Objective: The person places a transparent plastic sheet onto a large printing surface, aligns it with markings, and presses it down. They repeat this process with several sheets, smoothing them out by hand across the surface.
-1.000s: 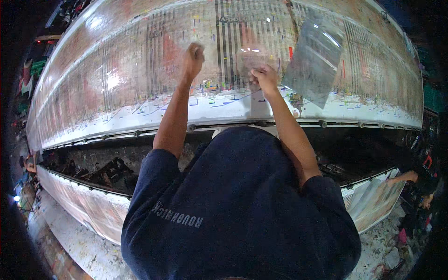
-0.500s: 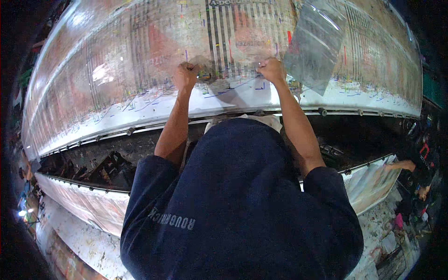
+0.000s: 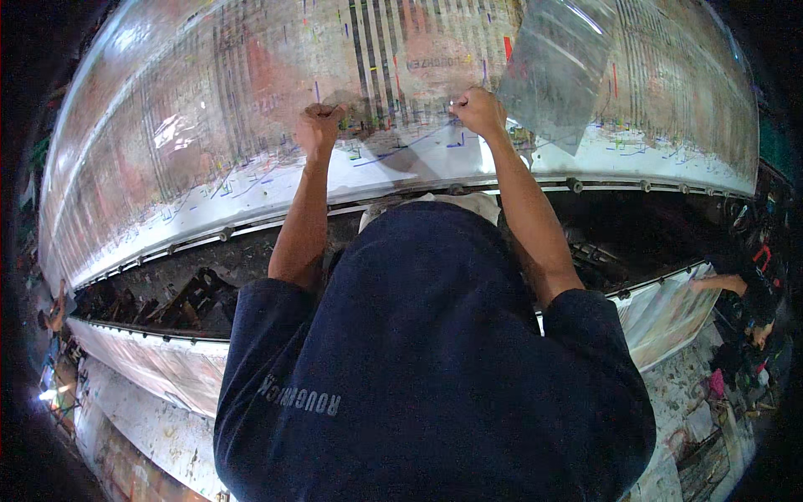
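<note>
You are pressing your left hand (image 3: 320,125) and right hand (image 3: 477,109), both clenched into fists, against the clear plastic sheet (image 3: 251,109) covering the printed surface (image 3: 669,151).

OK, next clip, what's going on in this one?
A person in a dark blue shirt leans over a long printed table. Left hand and right hand are both fisted, pressing on or gripping the clear film over it. A clear plastic sheet lies beside the right hand.

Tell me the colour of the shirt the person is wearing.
Dark navy blue shirt, with faint grey lettering low on the left; the head view shows it.
</note>
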`<state>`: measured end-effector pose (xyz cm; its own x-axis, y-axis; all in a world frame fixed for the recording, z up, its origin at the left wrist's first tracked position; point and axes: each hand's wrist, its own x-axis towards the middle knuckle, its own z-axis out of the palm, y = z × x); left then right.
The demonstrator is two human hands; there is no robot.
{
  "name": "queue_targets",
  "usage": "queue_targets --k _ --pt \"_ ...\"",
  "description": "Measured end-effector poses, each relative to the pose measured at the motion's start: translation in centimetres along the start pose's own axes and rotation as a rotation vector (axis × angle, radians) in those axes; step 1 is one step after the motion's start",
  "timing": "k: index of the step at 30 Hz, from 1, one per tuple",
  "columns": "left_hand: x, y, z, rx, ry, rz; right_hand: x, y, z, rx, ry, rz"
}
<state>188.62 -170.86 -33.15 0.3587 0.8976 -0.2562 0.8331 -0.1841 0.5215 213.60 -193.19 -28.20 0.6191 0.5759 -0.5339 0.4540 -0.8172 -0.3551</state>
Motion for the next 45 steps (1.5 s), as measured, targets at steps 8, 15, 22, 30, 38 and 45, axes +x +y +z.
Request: queue_targets --k 8,15,22,30,38,45 --pt "-0.7 1.8 -0.8 0.006 0.001 0.018 1.4 1.4 1.7 -0.012 0.053 -0.025" --pt "-0.8 0.5 -0.6 -0.036 0.088 0.057 0.6 0.3 0.7 -0.003 -0.003 -0.058" --pt "-1.1 0.3 -0.3 -0.068 0.037 -0.001 0.6 0.4 0.8 0.005 -0.029 -0.002" --pt "-1.1 0.6 -0.2 -0.048 -0.004 -0.022 1.0 0.3 1.0 -0.008 -0.043 0.010" --pt "-1.9 7.7 4.8 0.330 0.116 0.504 -1.3 -0.5 2.0 -0.017 0.238 -0.036" --pt "0.4 11.5 7.5 0.283 0.186 0.507 -4.0 7.3 -0.4 0.102 0.648 -0.123"
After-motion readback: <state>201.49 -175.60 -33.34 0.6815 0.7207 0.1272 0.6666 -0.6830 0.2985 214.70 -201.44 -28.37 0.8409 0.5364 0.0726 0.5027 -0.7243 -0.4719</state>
